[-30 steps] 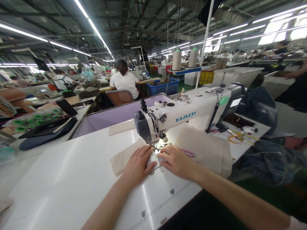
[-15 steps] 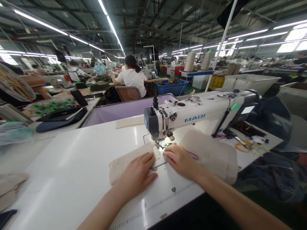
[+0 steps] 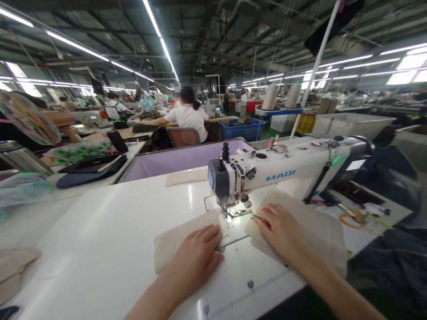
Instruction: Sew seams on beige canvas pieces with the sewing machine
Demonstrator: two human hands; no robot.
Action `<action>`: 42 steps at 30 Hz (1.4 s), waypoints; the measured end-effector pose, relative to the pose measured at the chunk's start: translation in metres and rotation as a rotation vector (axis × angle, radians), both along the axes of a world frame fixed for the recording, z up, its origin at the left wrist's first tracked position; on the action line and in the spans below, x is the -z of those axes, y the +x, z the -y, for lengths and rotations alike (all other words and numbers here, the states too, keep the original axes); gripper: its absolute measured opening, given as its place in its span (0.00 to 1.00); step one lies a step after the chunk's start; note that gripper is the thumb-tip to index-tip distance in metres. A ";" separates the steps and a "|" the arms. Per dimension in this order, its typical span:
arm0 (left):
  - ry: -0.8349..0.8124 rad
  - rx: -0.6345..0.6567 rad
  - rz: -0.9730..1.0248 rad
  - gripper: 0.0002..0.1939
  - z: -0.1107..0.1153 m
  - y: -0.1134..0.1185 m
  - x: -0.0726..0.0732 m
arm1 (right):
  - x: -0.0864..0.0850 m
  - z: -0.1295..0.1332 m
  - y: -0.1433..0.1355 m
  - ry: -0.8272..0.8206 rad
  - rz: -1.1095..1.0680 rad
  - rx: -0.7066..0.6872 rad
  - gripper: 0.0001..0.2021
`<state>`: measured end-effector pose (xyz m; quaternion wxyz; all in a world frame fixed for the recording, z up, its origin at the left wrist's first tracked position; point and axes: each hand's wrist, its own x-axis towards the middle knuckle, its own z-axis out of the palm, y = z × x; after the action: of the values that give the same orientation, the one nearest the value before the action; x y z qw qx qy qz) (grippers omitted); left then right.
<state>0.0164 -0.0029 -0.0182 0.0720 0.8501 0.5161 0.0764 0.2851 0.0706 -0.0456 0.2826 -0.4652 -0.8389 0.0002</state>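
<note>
My left hand [image 3: 200, 249] lies flat with its fingers spread on a cream fabric piece [image 3: 173, 233], left of the needle area of a white sewing machine [image 3: 283, 166]. The edge of that fabric reaches the presser foot [image 3: 230, 213]. To the right of the needle, my right hand [image 3: 278, 226] is closed on a small dark pointed tool [image 3: 259, 218], whose tip points left. Under and beside this hand lies a larger cream fabric piece [image 3: 322, 231].
Orange-handled scissors [image 3: 352, 218] lie at the table's right. Behind the white table [image 3: 110, 231] is a purple-lined bin [image 3: 180, 158]. A seated person in white [image 3: 188, 118] is beyond it. Thread cones [image 3: 270, 98] stand behind the machine.
My right hand has moved right, away from the needle, and the small tool now points out of its fingers. My left hand remains on the fabric. The view has shifted slightly.
</note>
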 end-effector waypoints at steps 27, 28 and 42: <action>-0.083 -0.580 -0.310 0.18 0.028 -0.010 -0.028 | -0.003 0.037 -0.006 -0.371 -0.359 -0.249 0.10; 0.005 -0.509 -0.270 0.18 0.026 -0.006 -0.024 | -0.003 0.035 -0.012 -0.385 -0.357 -0.250 0.10; 0.143 -0.155 0.107 0.25 0.006 -0.014 0.029 | -0.009 0.002 -0.057 -0.805 -0.424 -0.236 0.22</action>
<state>0.0027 -0.0084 -0.0468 0.0326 0.8054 0.5688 0.1638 0.2278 0.0685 -0.0370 0.2427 -0.4288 -0.7431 0.4529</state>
